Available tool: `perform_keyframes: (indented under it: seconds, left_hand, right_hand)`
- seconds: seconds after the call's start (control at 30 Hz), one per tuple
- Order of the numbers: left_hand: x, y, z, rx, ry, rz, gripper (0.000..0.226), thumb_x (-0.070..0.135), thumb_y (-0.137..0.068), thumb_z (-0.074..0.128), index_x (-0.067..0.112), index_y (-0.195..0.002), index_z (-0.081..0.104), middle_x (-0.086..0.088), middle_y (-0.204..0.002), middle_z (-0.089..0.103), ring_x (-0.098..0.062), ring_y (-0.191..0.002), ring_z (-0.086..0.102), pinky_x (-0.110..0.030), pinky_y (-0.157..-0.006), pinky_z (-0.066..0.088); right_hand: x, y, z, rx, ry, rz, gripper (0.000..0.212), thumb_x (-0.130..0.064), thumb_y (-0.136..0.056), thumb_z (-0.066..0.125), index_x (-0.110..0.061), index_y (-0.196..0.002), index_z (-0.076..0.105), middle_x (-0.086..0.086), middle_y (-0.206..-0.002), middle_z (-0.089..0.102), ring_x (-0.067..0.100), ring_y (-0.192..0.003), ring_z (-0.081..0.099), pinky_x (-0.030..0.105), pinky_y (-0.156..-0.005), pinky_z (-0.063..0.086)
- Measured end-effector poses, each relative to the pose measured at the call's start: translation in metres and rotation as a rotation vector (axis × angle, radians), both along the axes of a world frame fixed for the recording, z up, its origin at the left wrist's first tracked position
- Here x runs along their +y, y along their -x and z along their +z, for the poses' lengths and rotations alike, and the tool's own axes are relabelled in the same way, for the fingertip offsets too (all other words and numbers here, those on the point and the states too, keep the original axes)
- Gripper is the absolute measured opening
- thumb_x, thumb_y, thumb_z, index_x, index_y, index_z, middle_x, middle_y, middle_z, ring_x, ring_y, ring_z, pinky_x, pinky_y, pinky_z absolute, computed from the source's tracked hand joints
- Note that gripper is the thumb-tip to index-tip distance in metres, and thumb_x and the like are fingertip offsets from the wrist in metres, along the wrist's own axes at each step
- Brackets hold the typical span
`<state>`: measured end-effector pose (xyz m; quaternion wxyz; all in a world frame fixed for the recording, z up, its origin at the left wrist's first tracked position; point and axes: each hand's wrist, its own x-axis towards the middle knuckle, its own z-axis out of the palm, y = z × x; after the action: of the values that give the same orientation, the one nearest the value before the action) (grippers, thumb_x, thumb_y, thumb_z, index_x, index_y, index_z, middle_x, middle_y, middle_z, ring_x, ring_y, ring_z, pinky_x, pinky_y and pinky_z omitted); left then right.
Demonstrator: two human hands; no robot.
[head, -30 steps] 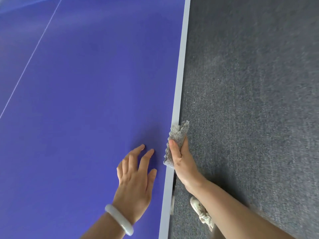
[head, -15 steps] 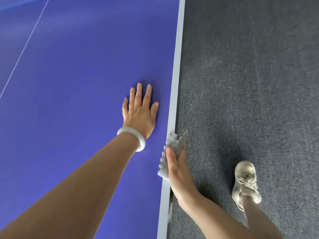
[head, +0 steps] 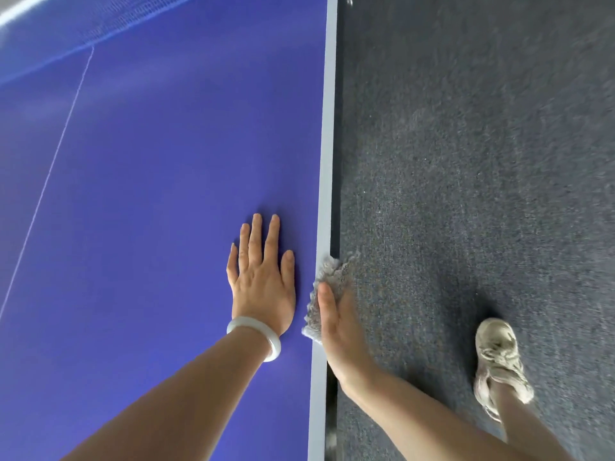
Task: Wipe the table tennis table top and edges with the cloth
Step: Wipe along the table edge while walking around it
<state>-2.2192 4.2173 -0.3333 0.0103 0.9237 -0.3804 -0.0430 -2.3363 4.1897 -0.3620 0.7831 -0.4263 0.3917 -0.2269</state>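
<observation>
- Table tennis table (head: 166, 194): blue top, with a pale border strip (head: 327, 128) running along its right edge. A thin white centre line (head: 56, 154) crosses the top at the left. The net (head: 83, 24) shows blurred at the far left corner.
- Left hand (head: 263, 277): lies palm down on the blue top, just inside the right edge. The fingers are straight, close together and point away from the person. It grips nothing. A pale bracelet (head: 266, 337) sits on the wrist.
- Right hand (head: 336, 324): holds the cloth at the table's right edge, level with the left hand. Its thumb lies straight over the cloth. The other fingers are hidden beyond the edge.
- Cloth (head: 329, 274): grey, crumpled and blurred. It lies against the border strip and the side face of the right edge, and sticks out ahead of the thumb.
- Floor: dark grey carpet (head: 466, 161) to the right of the table. One worn, light-coloured shoe (head: 497, 357) stands on it, well apart from the table edge.
</observation>
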Motion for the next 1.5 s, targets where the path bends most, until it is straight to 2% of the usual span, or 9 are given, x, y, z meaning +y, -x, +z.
perform_keyframes:
  seconds: [0.07, 0.23, 0.37, 0.5, 0.63, 0.83, 1.03, 1.23, 1.5]
  left_hand:
    - [0.000, 0.001, 0.001, 0.010, -0.003, 0.000, 0.065, 0.047, -0.095, 0.000, 0.029, -0.157, 0.006, 0.007, -0.165, -0.001, -0.009, -0.151, -0.007, -0.031, -0.122, -0.007]
    - [-0.001, 0.001, 0.004, 0.039, 0.006, 0.011, 0.064, 0.044, -0.095, 0.002, 0.029, -0.157, 0.007, 0.007, -0.165, 0.000, -0.008, -0.150, -0.007, -0.034, -0.123, -0.004]
    - [-0.001, 0.002, 0.005, 0.043, 0.007, 0.009, 0.063, 0.042, -0.096, 0.004, 0.027, -0.156, 0.008, 0.005, -0.165, 0.000, -0.009, -0.151, -0.006, -0.036, -0.123, -0.002]
    - [-0.003, 0.002, 0.007, 0.071, 0.025, 0.019, 0.061, 0.039, -0.097, 0.008, 0.026, -0.156, 0.011, 0.005, -0.165, 0.002, -0.010, -0.151, -0.005, -0.037, -0.123, 0.000]
    - [-0.003, 0.001, 0.007, 0.068, -0.001, 0.012, 0.059, 0.040, -0.097, 0.007, 0.027, -0.155, 0.007, 0.003, -0.165, 0.003, -0.012, -0.151, -0.002, -0.039, -0.123, 0.003]
    - [-0.002, 0.001, 0.005, 0.067, 0.006, 0.022, 0.057, 0.039, -0.099, 0.010, 0.030, -0.155, 0.007, 0.005, -0.165, 0.004, -0.013, -0.152, 0.000, -0.041, -0.123, 0.005]
    - [-0.001, 0.000, 0.004, 0.065, 0.011, 0.006, 0.057, 0.037, -0.100, 0.013, 0.027, -0.157, 0.010, 0.004, -0.165, 0.005, -0.014, -0.152, 0.002, -0.041, -0.123, 0.005]
    - [-0.001, 0.000, 0.004, 0.058, 0.011, 0.008, 0.057, 0.035, -0.101, 0.016, 0.025, -0.157, 0.015, 0.003, -0.165, 0.008, -0.015, -0.152, 0.004, -0.041, -0.123, 0.006]
    - [-0.004, 0.002, 0.007, 0.070, -0.003, 0.033, 0.058, 0.037, -0.100, 0.015, 0.025, -0.156, 0.015, 0.004, -0.165, 0.007, -0.014, -0.152, 0.002, -0.042, -0.123, 0.005]
  right_hand:
    - [-0.038, -0.023, -0.001, -0.025, -0.036, 0.011, 0.006, -0.030, -0.103, 0.046, -0.025, -0.104, 0.049, -0.008, -0.091, 0.060, 0.001, -0.080, 0.061, 0.047, -0.091, 0.055]
    - [-0.121, -0.071, 0.001, -0.058, -0.027, -0.038, 0.018, -0.030, -0.103, 0.049, -0.027, -0.121, 0.047, -0.009, -0.099, 0.063, -0.011, -0.079, 0.062, 0.012, -0.075, 0.049]
    - [-0.069, -0.050, -0.003, 0.038, 0.001, -0.086, 0.050, -0.051, -0.097, 0.049, -0.011, -0.125, 0.052, 0.004, -0.105, 0.065, 0.017, -0.096, 0.064, 0.051, -0.093, 0.050]
    - [-0.012, -0.011, 0.002, 0.128, 0.044, 0.034, 0.079, -0.073, -0.088, 0.040, -0.010, -0.135, 0.044, 0.011, -0.115, 0.057, 0.026, -0.110, 0.057, 0.051, -0.100, 0.043]
    - [-0.078, -0.054, 0.000, 0.102, 0.009, 0.015, 0.059, -0.043, -0.100, 0.047, -0.006, -0.144, 0.035, 0.024, -0.116, 0.056, 0.035, -0.102, 0.060, 0.053, -0.094, 0.050]
    - [-0.175, -0.104, 0.001, 0.050, -0.003, -0.008, 0.038, -0.034, -0.102, 0.050, -0.017, -0.135, 0.043, -0.009, -0.105, 0.062, -0.008, -0.085, 0.061, 0.013, -0.082, 0.046]
    - [-0.049, -0.039, 0.003, 0.112, 0.079, -0.032, 0.061, -0.046, -0.099, 0.046, -0.011, -0.147, 0.036, 0.016, -0.128, 0.057, 0.026, -0.117, 0.058, 0.047, -0.102, 0.046]
    - [-0.102, -0.069, 0.006, 0.090, 0.037, -0.013, 0.050, -0.030, -0.101, 0.051, -0.003, -0.141, 0.037, 0.011, -0.094, 0.055, 0.018, -0.071, 0.057, 0.041, -0.074, 0.049]
    - [-0.198, -0.125, 0.002, 0.238, 0.103, 0.107, 0.065, -0.043, -0.101, 0.046, -0.008, -0.151, 0.025, 0.019, -0.141, 0.045, 0.032, -0.115, 0.057, 0.047, -0.099, 0.049]
